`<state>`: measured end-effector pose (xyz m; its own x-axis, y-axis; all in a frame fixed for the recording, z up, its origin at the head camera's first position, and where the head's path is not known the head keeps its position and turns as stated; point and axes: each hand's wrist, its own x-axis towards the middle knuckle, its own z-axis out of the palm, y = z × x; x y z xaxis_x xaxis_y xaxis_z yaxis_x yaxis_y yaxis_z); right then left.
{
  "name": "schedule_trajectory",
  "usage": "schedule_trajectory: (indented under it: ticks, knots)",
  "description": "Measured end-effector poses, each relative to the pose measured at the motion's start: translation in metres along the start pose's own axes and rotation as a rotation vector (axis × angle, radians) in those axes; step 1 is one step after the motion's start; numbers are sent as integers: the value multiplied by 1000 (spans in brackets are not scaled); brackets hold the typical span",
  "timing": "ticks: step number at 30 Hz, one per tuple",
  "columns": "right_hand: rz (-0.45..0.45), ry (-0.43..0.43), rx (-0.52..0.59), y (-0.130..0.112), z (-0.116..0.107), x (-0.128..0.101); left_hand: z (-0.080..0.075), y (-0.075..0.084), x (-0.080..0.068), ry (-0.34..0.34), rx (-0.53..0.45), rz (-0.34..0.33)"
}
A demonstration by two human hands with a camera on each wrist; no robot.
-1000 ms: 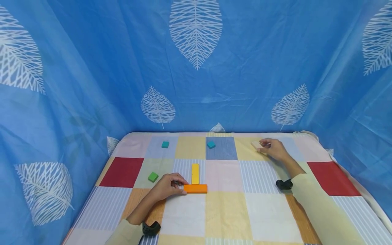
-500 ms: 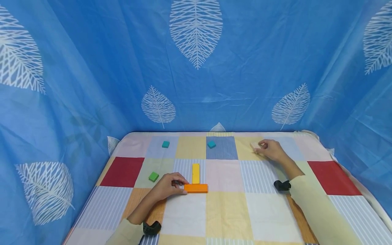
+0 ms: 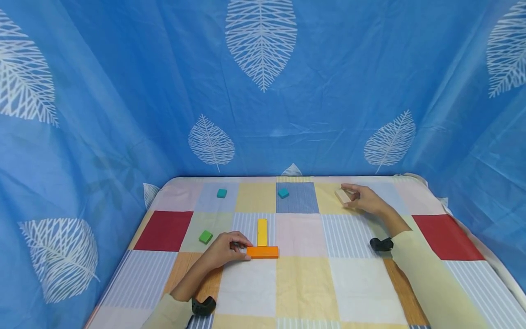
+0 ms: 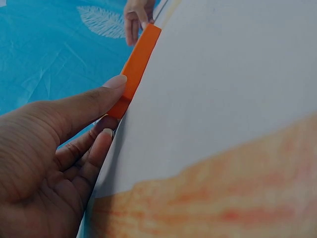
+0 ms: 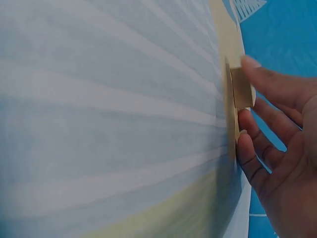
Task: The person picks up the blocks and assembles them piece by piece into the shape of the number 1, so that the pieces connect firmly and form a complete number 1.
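Orange block [image 3: 262,252], yellow block [image 3: 262,232], seemingly beige block [image 3: 343,196], checkered cloth [image 3: 304,288].

Left hand [image 3: 223,250] curled low; right hand [image 3: 365,200] pinching.
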<state>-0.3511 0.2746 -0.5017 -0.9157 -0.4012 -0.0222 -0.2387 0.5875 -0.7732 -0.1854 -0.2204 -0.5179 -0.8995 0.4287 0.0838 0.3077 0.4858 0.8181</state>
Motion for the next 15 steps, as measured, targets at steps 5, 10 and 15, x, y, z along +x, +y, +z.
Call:
schedule_trajectory:
  ticks: [5,10,15]
  knots:
    - [-6,-1,3,-2,0,-1,0,0,0,-2,0,3]
    - [-8,15,-21,-2,1,-1,1,0,1,5,-10,6]
    - [-16,6,-24,-2,1,-2,1,-1,0,5,-23,10]
